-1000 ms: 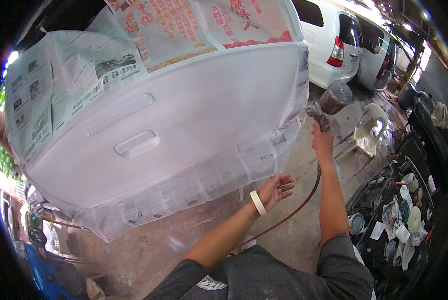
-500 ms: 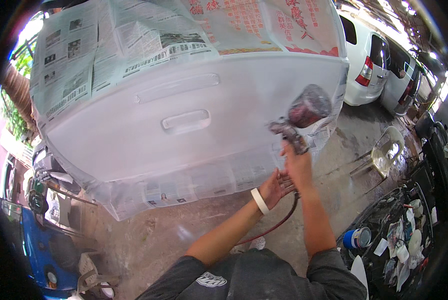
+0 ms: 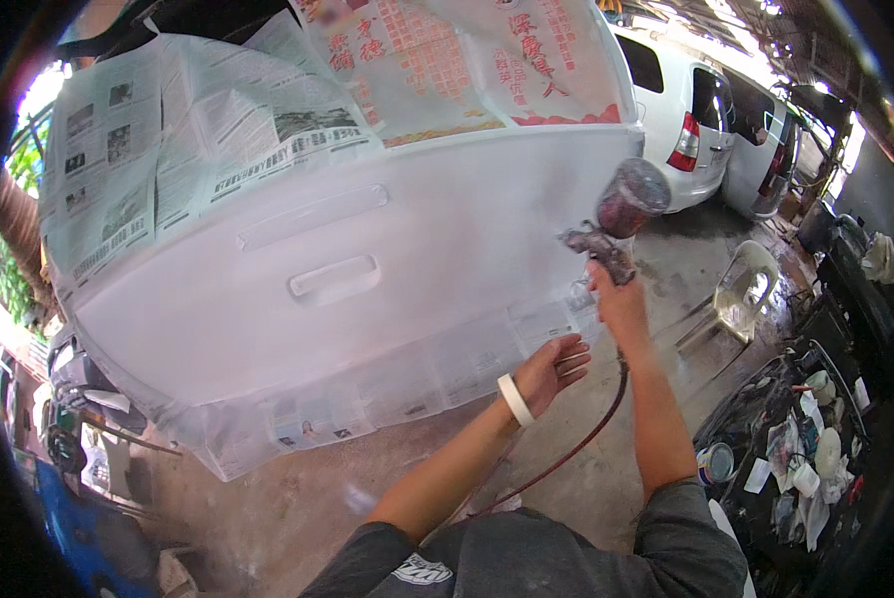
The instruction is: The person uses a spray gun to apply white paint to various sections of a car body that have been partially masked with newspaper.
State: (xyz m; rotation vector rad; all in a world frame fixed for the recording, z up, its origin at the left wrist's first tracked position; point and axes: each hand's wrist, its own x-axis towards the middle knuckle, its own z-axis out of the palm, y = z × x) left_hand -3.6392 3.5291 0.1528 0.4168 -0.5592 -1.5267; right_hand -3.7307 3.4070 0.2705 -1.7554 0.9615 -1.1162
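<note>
My right hand [image 3: 621, 307] is wrapped round the handle of a stained spray gun [image 3: 603, 251], whose dark, paint-marked cup [image 3: 634, 197] sits on top. The gun is at the right edge of a white vehicle panel [image 3: 197, 324], apart from it as far as I can see. A recessed handle [image 3: 334, 280] shows mid-panel. A reddish hose [image 3: 588, 439] hangs below my right hand. My left hand [image 3: 549, 373] is empty, fingers stretched out, in front of the panel's lower masking. A white band [image 3: 516, 401] circles my left wrist.
Newspaper masking [image 3: 118, 164] covers the panel's upper side, with more sheets [image 3: 407, 391] along its bottom. At right stand a white car [image 3: 666, 110], a plastic chair [image 3: 736, 304] and a black part [image 3: 766, 429] strewn with rags and a can [image 3: 715, 463]. Something blue [image 3: 88, 538] stands lower left.
My view has swung right, so the panel sits further left. The spray gun in my right hand has moved right to the panel's edge. My left hand is now further from my right.
</note>
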